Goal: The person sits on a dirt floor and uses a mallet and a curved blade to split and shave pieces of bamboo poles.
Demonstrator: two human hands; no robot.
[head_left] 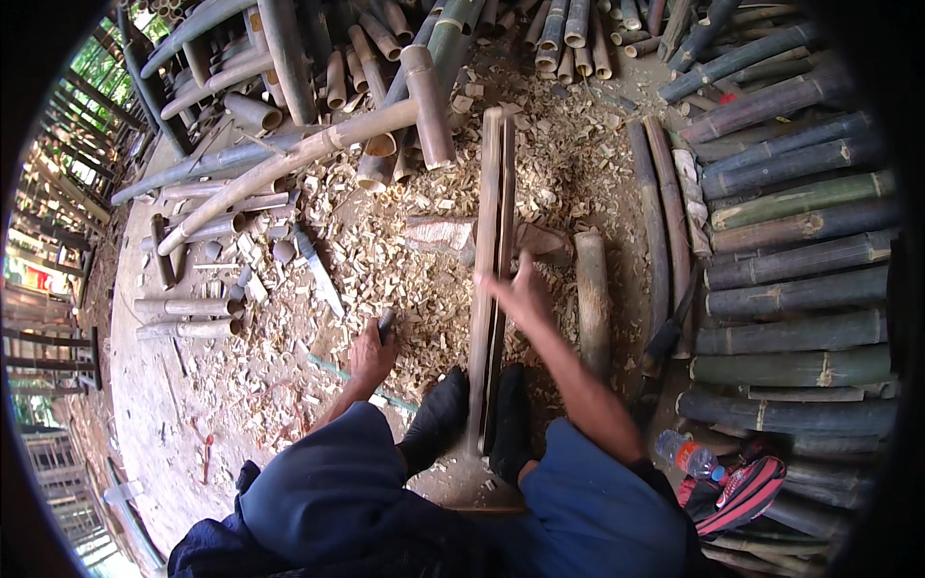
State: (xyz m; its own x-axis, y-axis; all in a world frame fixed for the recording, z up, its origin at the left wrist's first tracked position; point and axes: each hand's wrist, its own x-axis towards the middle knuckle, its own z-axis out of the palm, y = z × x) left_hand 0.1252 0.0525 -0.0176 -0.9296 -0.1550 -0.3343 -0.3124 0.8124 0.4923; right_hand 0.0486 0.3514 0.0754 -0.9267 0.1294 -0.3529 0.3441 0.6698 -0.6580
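A long split bamboo pole (488,193) runs away from me between my feet, its two halves side by side with a dark gap between them. It lies across a short wooden block (438,234) on the ground. My right hand (523,297) is closed round the pole near its middle, slightly blurred. To the left, my left hand (371,356) is low over the shavings, its fingers wrapped round a short dark handle-like piece (386,324); the rest of it is hidden. My dark-socked feet (438,409) flank the pole's near end.
Wood chips (385,275) cover the ground. A knife (318,270) lies on the left, a dark-handled blade (667,337) on the right. Bamboo poles (800,328) line the right side. A bamboo frame (308,154) stands far left. A plastic bottle (686,453) and red-black bag (737,496) sit near right.
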